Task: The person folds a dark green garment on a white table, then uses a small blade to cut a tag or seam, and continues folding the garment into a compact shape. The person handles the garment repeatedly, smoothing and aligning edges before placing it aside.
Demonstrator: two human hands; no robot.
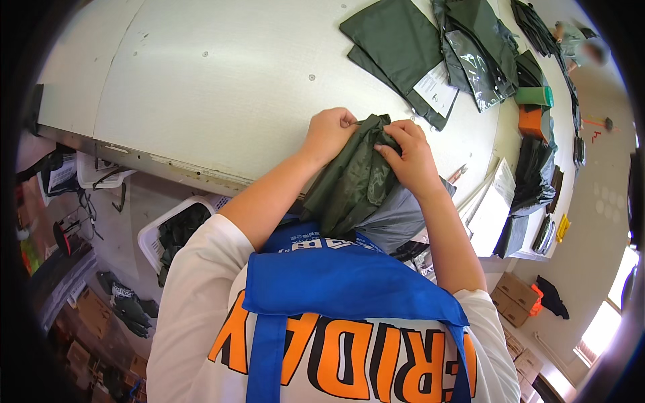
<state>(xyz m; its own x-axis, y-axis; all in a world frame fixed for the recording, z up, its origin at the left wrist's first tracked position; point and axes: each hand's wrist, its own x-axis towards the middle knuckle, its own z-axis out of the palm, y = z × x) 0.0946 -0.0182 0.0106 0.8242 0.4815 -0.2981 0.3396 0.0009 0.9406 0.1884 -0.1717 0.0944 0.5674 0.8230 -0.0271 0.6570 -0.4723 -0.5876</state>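
Pinching dark green fabric, left grip and right grip are both closed.

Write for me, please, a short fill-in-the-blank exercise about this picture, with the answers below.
1. The left hand and the right hand both grip a fabric of dark ____ colour.
2. The person's apron is ____.
3. The white basket is below the table, on the person's ____ side.

Missing words: green; blue; left.
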